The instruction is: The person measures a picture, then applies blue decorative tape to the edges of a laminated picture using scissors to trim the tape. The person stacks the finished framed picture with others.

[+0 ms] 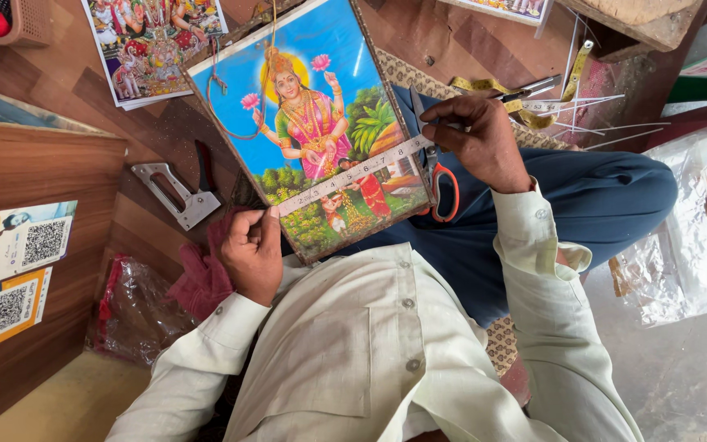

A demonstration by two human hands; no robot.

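Head cam looks down at a person seated w/ a framed picture (321, 123) across the lap: blue background, figure in pink & green, thin dark frame.

A white measuring tape (353, 173) is stretched diagonally across the lower part of the picture, hand to hand. Left hand (253, 250) has fingers curled shut, thumb & forefinger pinching the tape's lower end at the picture's bottom-left corner. Right hand (478, 139) pins the tape's upper end at the picture's right edge, fingers closed round it; the same hand also grips scissors (434, 168). The blades poke up past the fingertips over the picture, orange handle loop hangs just below the palm, over the blue trouser leg (607, 200).

Around the hands:
- Metal staple gun (175, 192) on the wood floor, above & left of the left fingers, apart from them.
- Red cloth (202, 274) just beside the left wrist.
- Stack of printed pictures (153, 45) well beyond the left fingers, top left.
- Yellow tape measure (509, 94) & thin white strips (591, 115) just beyond the right knuckles.
- Clear plastic bag (697, 229) far right, well apart.
- Wooden board (26, 245) w/ stickers far left.
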